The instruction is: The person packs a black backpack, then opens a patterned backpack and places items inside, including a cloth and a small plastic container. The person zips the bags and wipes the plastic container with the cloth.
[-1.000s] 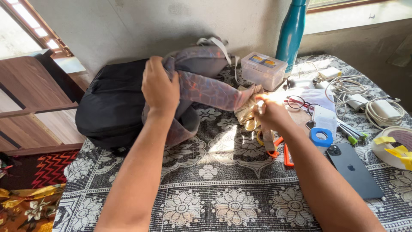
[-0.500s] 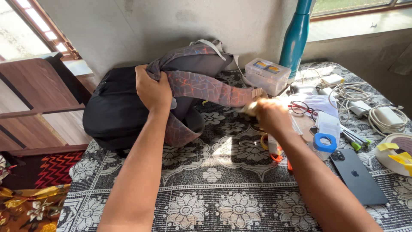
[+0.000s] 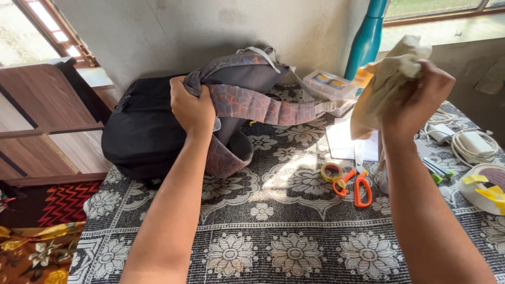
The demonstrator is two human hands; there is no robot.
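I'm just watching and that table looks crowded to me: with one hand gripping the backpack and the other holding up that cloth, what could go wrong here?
The right hand holds the cream cloth up close to the tall teal bottle; a swing might tip it. The left hand grips the backpack, which lies near the table's left edge and could slide off if tugged. The cloth's hanging end may drag over the orange scissors.

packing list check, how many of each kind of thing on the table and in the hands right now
backpack: 1, left hand holds its strap
cloth: 1, held up in right hand
bottle: 1
clear box: 1
scissors: 1
tape rolls: 2, small yellow, big white
charger: 1
total: 8
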